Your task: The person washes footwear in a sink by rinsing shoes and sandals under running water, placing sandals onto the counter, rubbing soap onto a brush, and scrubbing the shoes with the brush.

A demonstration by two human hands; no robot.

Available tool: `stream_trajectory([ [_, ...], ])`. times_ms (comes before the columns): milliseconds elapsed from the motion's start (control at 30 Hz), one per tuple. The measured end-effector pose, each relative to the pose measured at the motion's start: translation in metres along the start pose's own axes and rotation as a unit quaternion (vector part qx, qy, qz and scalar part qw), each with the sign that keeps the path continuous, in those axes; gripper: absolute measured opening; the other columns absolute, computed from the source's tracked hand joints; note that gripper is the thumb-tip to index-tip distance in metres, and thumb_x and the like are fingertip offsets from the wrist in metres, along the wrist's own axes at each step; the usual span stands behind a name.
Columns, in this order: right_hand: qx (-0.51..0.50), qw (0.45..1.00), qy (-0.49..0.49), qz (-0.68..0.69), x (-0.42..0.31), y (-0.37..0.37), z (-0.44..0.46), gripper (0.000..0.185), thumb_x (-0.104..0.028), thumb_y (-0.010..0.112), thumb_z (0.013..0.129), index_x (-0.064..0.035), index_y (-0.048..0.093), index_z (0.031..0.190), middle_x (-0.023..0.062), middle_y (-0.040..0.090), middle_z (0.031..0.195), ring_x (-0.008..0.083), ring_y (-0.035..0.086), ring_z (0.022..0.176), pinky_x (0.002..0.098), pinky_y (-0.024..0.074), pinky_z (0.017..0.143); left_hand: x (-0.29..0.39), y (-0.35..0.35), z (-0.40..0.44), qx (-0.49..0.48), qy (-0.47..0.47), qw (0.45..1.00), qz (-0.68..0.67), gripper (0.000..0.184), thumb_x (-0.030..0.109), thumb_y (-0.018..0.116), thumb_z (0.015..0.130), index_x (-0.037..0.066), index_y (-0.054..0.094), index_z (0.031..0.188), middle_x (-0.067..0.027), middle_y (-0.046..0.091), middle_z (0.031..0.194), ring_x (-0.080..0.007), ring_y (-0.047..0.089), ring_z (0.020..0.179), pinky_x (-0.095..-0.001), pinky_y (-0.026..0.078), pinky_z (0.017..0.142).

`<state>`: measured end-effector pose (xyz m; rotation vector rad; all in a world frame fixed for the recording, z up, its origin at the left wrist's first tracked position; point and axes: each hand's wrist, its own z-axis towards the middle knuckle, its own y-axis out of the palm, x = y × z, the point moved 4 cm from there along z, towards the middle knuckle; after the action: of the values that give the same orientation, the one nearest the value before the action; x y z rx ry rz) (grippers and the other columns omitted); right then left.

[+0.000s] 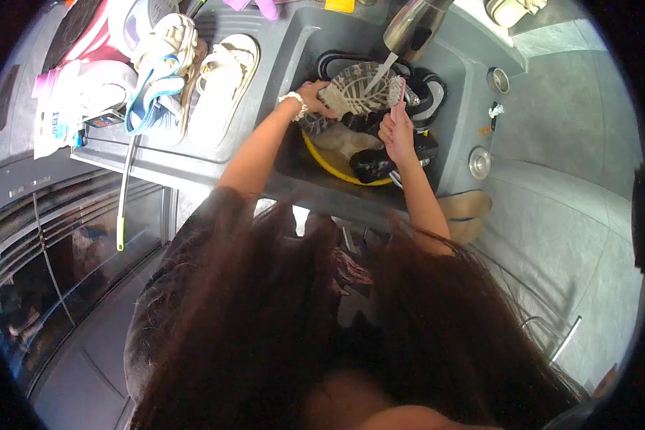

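In the sink [457, 86], my left hand [314, 99] grips the edge of a shoe [369, 80] whose pale, leaf-patterned sole faces up. Water from the metal faucet [412, 32] runs onto that sole. My right hand [398, 135] is closed around the handle of a pink scrubbing brush [398, 93], with its bristle head beside the sole's right end. Below both hands sits a yellow-rimmed basin [328, 166] with murky water. A black strapped sandal [373, 166] lies in the basin, and more dark footwear [430, 97] rests behind my right hand.
On the drainboard at left stand a cream sandal [229, 72], a heap of white and blue sandals [163, 79] and a white package [54, 129]. A thin rod with a green tip [122, 222] hangs over the front edge. A tan shoe [467, 213] is right of the sink.
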<state>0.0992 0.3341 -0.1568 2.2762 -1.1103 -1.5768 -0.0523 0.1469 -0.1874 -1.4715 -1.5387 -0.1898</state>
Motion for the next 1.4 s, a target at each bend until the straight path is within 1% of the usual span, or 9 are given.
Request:
stream_trajectory([
  [167, 0.000, 0.996, -0.002, -0.089, 0.003, -0.018, 0.022, 0.030, -0.037, 0.044, 0.099, -0.0101, 0.054, 0.089, -0.0037, 0.045, 0.061, 0.0088, 0.038, 0.045, 0.0248, 0.0306, 0.040, -0.003, 0.010, -0.036, -0.031, -0.134, 0.958, -0.253, 0.105, 0.023, 0.088, 0.060, 0.030, 0.027, 0.145, -0.0079, 0.038, 0.144, -0.0322, 0.039, 0.129, -0.0616, 0.036, 0.096],
  [200, 0.009, 0.916, -0.257, -0.308, -0.017, -0.011, 0.035, 0.027, -0.035, 0.044, 0.099, -0.0109, 0.055, 0.106, 0.0002, 0.052, 0.065, 0.0150, 0.047, 0.050, 0.0292, 0.0373, 0.045, -0.008, 0.016, -0.041, -0.025, -0.158, 0.937, -0.312, 0.105, 0.018, 0.088, 0.061, 0.035, 0.026, 0.145, -0.0068, 0.037, 0.145, -0.0324, 0.038, 0.130, -0.0667, 0.035, 0.092],
  [267, 0.029, 0.701, -0.357, -0.616, -0.033, 0.002, 0.024, 0.043, -0.031, 0.046, 0.098, -0.0194, 0.043, 0.139, 0.0129, 0.066, 0.087, 0.0327, 0.064, 0.073, 0.0390, 0.0504, 0.065, -0.013, 0.030, -0.052, 0.006, -0.129, 0.923, -0.363, 0.085, 0.030, 0.080, 0.072, 0.026, 0.033, 0.143, -0.0088, 0.043, 0.140, -0.0333, 0.041, 0.127, -0.0673, 0.035, 0.092],
  [333, 0.083, 0.618, -0.274, -0.732, -0.043, 0.022, 0.022, 0.042, -0.029, 0.049, 0.095, -0.0226, 0.047, 0.137, 0.0178, 0.063, 0.089, 0.0353, 0.064, 0.073, 0.0414, 0.0508, 0.062, -0.005, 0.041, -0.048, -0.124, -0.118, 0.682, -0.711, 0.066, 0.046, 0.066, 0.082, 0.018, 0.042, 0.138, -0.0104, 0.051, 0.132, -0.0353, 0.044, 0.124, -0.0684, 0.035, 0.091],
  [600, -0.051, 0.466, -0.299, -0.831, 0.010, 0.028, -0.001, 0.057, -0.016, 0.051, 0.085, -0.0317, 0.038, 0.138, 0.0110, 0.056, 0.081, 0.0305, 0.063, 0.059, 0.0414, 0.0513, 0.050, 0.000, 0.072, -0.038, 0.001, -0.079, 0.640, -0.764, 0.053, 0.047, 0.066, 0.082, 0.012, 0.055, 0.120, -0.0093, 0.062, 0.115, -0.0288, 0.058, 0.107, -0.0552, 0.044, 0.088],
  [833, 0.118, 0.566, -0.272, -0.769, -0.034, 0.027, 0.015, 0.051, -0.015, 0.042, 0.091, -0.0279, 0.035, 0.140, 0.0186, 0.056, 0.083, 0.0378, 0.061, 0.061, 0.0472, 0.0499, 0.052, 0.018, 0.068, -0.039, 0.110, -0.083, 0.684, -0.716, 0.055, 0.038, 0.068, 0.084, 0.014, 0.049, 0.129, -0.0063, 0.063, 0.112, -0.0227, 0.062, 0.098, -0.0489, 0.049, 0.078],
  [1000, -0.042, 0.466, -0.285, -0.837, -0.008, 0.027, -0.018, 0.054, -0.012, 0.045, 0.088, -0.0291, 0.038, 0.138, 0.0125, 0.055, 0.081, 0.0345, 0.061, 0.059, 0.0445, 0.0492, 0.048, 0.028, 0.064, -0.044, 0.158, -0.067, 0.667, -0.725, 0.051, 0.038, 0.064, 0.088, 0.006, 0.053, 0.126, -0.0083, 0.064, 0.110, -0.0205, 0.065, 0.093, -0.0380, 0.053, 0.076],
  [1233, -0.052, 0.581, -0.227, -0.780, 0.011, 0.047, -0.030, 0.055, -0.012, 0.047, 0.087, -0.0279, 0.037, 0.139, 0.0166, 0.058, 0.089, 0.0361, 0.062, 0.064, 0.0447, 0.0519, 0.055, 0.011, 0.062, -0.030, 0.197, -0.026, 0.707, -0.679, 0.044, 0.039, 0.059, 0.091, 0.002, 0.056, 0.115, -0.0104, 0.065, 0.109, -0.0235, 0.065, 0.094, -0.0361, 0.053, 0.082],
  [1400, -0.078, 0.502, -0.286, -0.812, -0.018, 0.054, 0.010, 0.058, -0.010, 0.048, 0.085, -0.0299, 0.038, 0.138, 0.0149, 0.058, 0.092, 0.0348, 0.063, 0.064, 0.0449, 0.0517, 0.055, 0.017, 0.054, -0.030, 0.185, -0.076, 0.733, -0.650, 0.044, 0.039, 0.062, 0.088, 0.007, 0.056, 0.117, -0.0092, 0.066, 0.103, -0.0241, 0.066, 0.089, -0.0420, 0.054, 0.077],
])
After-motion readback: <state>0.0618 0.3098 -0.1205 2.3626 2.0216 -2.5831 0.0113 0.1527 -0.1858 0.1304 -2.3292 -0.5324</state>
